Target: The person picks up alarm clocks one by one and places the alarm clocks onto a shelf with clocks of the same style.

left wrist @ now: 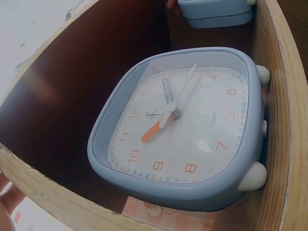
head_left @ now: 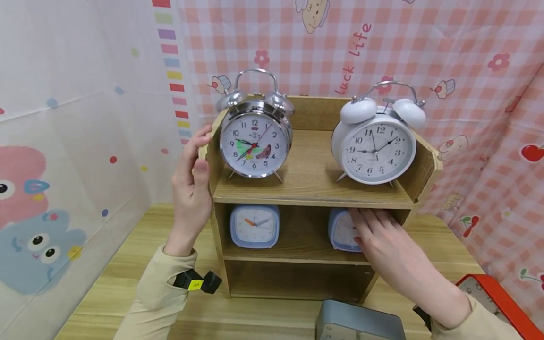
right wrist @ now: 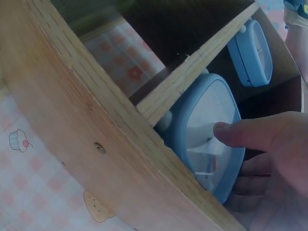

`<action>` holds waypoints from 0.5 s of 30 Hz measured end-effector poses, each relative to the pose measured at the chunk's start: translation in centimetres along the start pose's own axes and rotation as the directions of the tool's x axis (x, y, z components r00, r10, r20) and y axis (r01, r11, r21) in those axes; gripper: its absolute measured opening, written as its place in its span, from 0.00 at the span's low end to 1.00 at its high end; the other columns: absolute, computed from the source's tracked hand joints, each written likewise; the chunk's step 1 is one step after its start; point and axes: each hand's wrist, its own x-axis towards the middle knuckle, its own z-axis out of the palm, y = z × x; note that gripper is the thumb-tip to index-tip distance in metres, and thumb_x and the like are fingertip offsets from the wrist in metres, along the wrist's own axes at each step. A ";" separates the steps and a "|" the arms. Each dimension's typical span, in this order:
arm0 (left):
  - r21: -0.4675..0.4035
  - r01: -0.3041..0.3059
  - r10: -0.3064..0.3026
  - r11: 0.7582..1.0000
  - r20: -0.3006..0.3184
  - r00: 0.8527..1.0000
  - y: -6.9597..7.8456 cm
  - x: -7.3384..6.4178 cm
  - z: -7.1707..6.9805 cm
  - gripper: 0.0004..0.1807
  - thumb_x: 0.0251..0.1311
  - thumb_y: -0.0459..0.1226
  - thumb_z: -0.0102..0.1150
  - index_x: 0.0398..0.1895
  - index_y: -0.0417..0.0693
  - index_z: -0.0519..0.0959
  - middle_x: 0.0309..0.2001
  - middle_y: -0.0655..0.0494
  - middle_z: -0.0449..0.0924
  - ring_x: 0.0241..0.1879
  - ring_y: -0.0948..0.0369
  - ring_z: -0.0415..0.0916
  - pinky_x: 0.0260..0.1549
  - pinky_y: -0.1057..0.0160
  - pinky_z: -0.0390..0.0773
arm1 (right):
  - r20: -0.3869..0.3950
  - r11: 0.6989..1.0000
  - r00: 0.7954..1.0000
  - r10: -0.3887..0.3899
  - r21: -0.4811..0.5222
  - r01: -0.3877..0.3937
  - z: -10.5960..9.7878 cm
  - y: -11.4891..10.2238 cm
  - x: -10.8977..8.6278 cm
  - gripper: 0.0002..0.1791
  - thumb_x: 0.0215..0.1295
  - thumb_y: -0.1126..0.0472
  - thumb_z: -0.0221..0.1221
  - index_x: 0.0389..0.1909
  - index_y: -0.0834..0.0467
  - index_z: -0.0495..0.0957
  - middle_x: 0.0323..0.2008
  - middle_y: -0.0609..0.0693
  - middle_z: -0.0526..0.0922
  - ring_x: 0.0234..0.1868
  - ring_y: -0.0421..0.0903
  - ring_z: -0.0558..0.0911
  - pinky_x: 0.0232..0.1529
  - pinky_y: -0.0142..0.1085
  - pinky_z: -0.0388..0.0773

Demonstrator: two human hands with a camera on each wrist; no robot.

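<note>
My right hand (head_left: 384, 241) reaches into the middle shelf and holds a blue alarm clock (head_left: 340, 231) at its right end. In the right wrist view the thumb lies over the face of that blue clock (right wrist: 214, 130), with the other fingers along its far side. My left hand (head_left: 191, 189) rests against the outer left side of the wooden shelf unit (head_left: 314, 196), fingers reaching up toward the top edge. A matching blue clock (head_left: 255, 226) stands at the left end of the middle shelf. It fills the left wrist view, where its face (left wrist: 192, 130) shows orange numerals.
On the top board stand a silver twin-bell clock (head_left: 256, 144) and a white twin-bell clock (head_left: 378, 148). A grey clock (head_left: 361, 321) sits on the table (head_left: 123, 283) in front of the unit. A red clock (head_left: 501, 302) is at the right. Patterned cloth (head_left: 314, 61) hangs behind.
</note>
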 end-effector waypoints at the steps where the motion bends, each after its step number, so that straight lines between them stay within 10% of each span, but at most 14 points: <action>1: 0.001 0.001 -0.001 1.000 0.000 1.000 0.0 0.0 0.0 0.40 0.78 0.62 0.43 0.64 0.30 0.73 0.70 0.35 0.75 0.75 0.59 0.72 0.81 0.54 0.66 | -0.002 1.000 1.000 0.004 0.018 -0.004 0.0 0.0 0.0 0.42 0.48 0.63 0.79 0.64 0.72 0.73 0.52 0.66 0.83 0.49 0.61 0.83 0.48 0.52 0.85; 5: -0.002 0.000 0.000 1.000 -0.002 1.000 0.0 -0.1 0.0 0.40 0.78 0.62 0.44 0.63 0.30 0.73 0.70 0.34 0.75 0.75 0.59 0.72 0.81 0.54 0.66 | -0.031 0.995 0.999 0.013 0.101 -0.009 -0.3 -0.2 -0.3 0.29 0.79 0.50 0.57 0.65 0.71 0.73 0.53 0.66 0.82 0.51 0.63 0.81 0.51 0.55 0.83; 8: -0.005 -0.004 0.004 1.000 -0.006 1.000 0.0 0.0 0.0 0.40 0.78 0.62 0.44 0.63 0.30 0.73 0.70 0.33 0.75 0.75 0.59 0.72 0.81 0.54 0.65 | -0.061 0.989 0.998 0.013 0.147 -0.004 -0.6 -0.5 -0.4 0.39 0.86 0.40 0.33 0.66 0.70 0.73 0.56 0.65 0.82 0.55 0.63 0.80 0.56 0.54 0.80; 15: 0.001 -0.004 0.004 1.000 -0.003 1.000 0.1 0.1 0.0 0.40 0.78 0.62 0.44 0.63 0.30 0.73 0.70 0.34 0.75 0.75 0.59 0.72 0.81 0.55 0.66 | -0.070 0.976 0.997 0.026 0.216 -0.010 -1.3 -1.2 -1.9 0.43 0.83 0.32 0.37 0.70 0.67 0.73 0.67 0.65 0.79 0.71 0.62 0.74 0.86 0.34 0.50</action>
